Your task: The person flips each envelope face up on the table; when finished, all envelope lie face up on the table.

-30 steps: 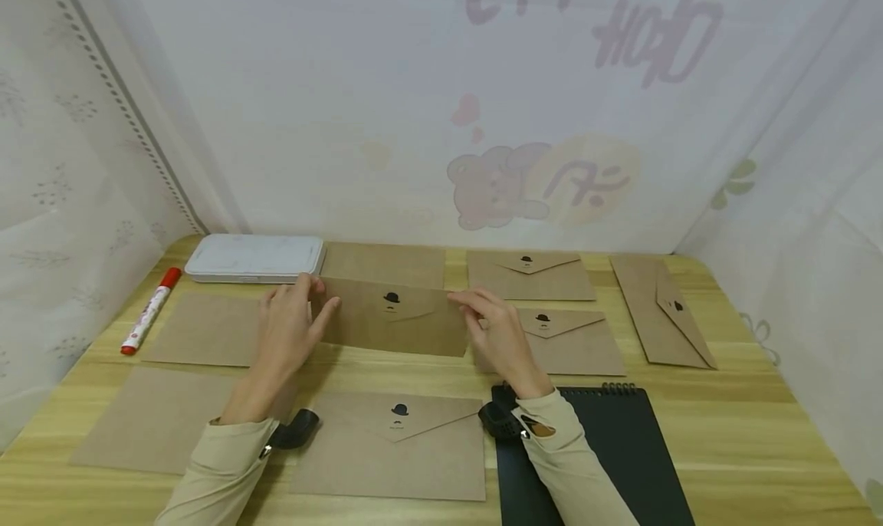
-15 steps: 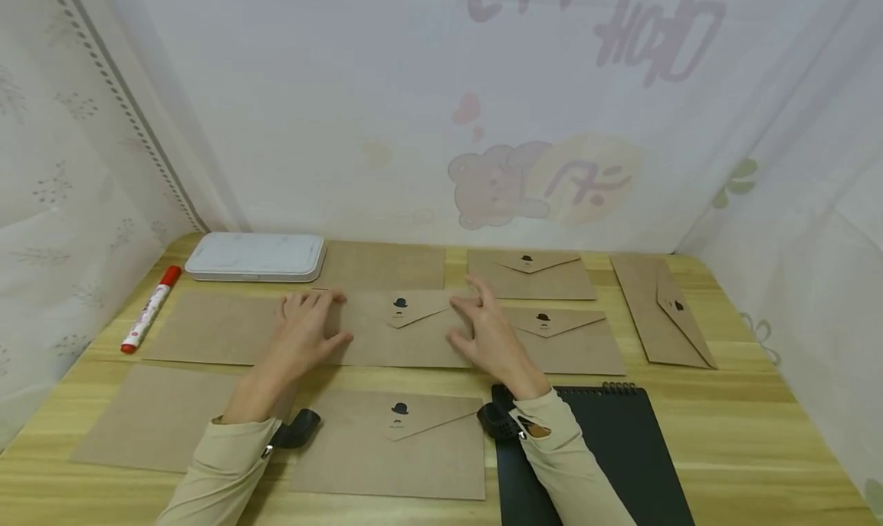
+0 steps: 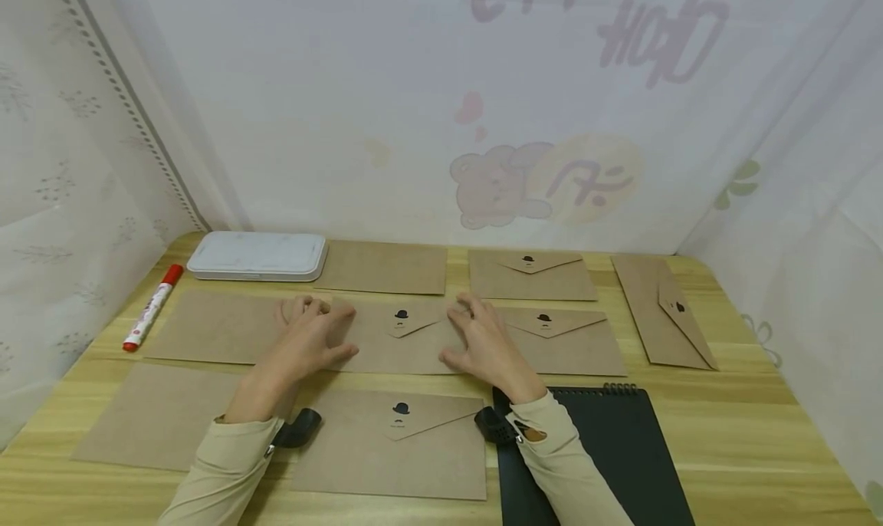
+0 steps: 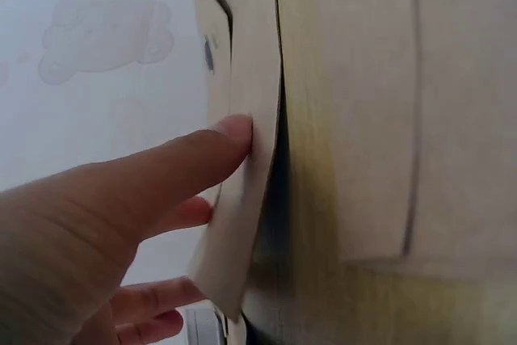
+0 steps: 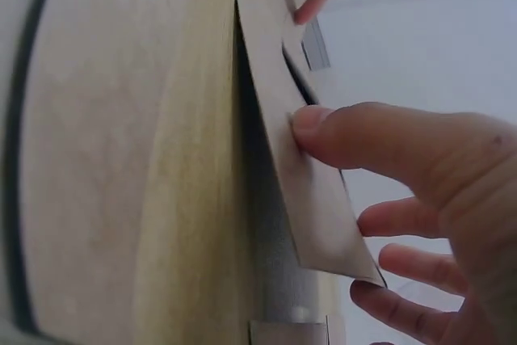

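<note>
A brown paper envelope [image 3: 400,355] with a hat-and-moustache print on its pointed flap lies between both hands, flap side up. My left hand [image 3: 298,350] holds its left end, the thumb on the face and the other fingers at the far edge. At the right end my right hand [image 3: 488,351] grips it the same way. In the wrist views the envelope's near edge [image 4: 271,159] stands slightly off the wooden table, with dark shadow beneath. The right wrist view shows a corner of the envelope [image 5: 331,240] over a fingertip.
Several more envelopes lie around, including a near one [image 3: 386,465], a flap-up one [image 3: 572,357] and a plain one [image 3: 207,327]. A white case [image 3: 257,256] and red-capped marker [image 3: 153,307] are at back left. A black spiral notebook [image 3: 621,449] lies front right.
The envelope, tilted up in both hands a second ago, has come down nearly flat and shifted slightly toward me. Both hands lowered with it; the right fingers, spread half a second ago, have curled in.
</note>
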A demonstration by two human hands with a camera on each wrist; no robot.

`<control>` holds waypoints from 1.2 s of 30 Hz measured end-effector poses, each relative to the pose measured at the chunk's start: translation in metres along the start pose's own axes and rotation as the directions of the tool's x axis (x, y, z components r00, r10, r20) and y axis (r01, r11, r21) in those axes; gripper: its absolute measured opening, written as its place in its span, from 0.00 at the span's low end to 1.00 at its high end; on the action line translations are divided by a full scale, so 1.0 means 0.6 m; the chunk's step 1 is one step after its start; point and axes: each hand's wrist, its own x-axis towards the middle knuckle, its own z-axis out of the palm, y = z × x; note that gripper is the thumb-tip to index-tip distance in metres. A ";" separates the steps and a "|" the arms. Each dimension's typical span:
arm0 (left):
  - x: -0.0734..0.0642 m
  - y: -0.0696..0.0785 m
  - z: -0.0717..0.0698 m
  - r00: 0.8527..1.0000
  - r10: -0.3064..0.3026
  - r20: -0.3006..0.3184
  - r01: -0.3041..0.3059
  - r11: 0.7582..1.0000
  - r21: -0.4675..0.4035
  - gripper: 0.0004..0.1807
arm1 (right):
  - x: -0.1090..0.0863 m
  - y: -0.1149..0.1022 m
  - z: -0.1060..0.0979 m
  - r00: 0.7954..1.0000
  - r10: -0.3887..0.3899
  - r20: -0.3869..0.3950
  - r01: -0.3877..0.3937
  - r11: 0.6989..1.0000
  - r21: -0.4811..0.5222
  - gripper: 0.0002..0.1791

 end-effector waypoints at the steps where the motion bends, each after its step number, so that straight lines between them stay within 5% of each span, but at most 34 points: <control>1: -0.001 0.000 0.000 1.000 -0.003 0.005 0.003 1.000 0.011 0.31 | 0.000 -0.001 0.000 1.000 0.004 0.007 -0.004 1.000 -0.009 0.33; 10: -0.004 -0.003 0.004 1.000 -0.002 -0.017 0.003 0.998 0.062 0.24 | 0.000 -0.011 0.006 0.996 0.068 0.056 -0.064 0.996 -0.062 0.27; 17: 0.005 -0.010 -0.015 0.999 -0.031 -0.021 0.031 0.999 0.032 0.20 | 0.004 -0.006 -0.013 0.999 0.037 -0.006 -0.037 0.999 0.018 0.18; 25: 0.074 -0.053 -0.066 0.994 0.030 0.101 -0.039 0.995 0.091 0.22 | 0.076 0.021 -0.047 0.997 -0.004 0.077 0.001 0.999 0.033 0.16; 30: 0.120 -0.087 -0.067 0.977 0.087 0.192 -0.109 0.989 0.103 0.29 | 0.138 0.026 -0.039 0.977 -0.001 0.213 -0.002 1.000 0.013 0.18; 36: 0.138 -0.103 -0.055 0.965 0.136 0.223 -0.161 0.982 0.098 0.26 | 0.179 0.028 -0.013 0.947 0.046 0.319 -0.039 0.999 -0.029 0.21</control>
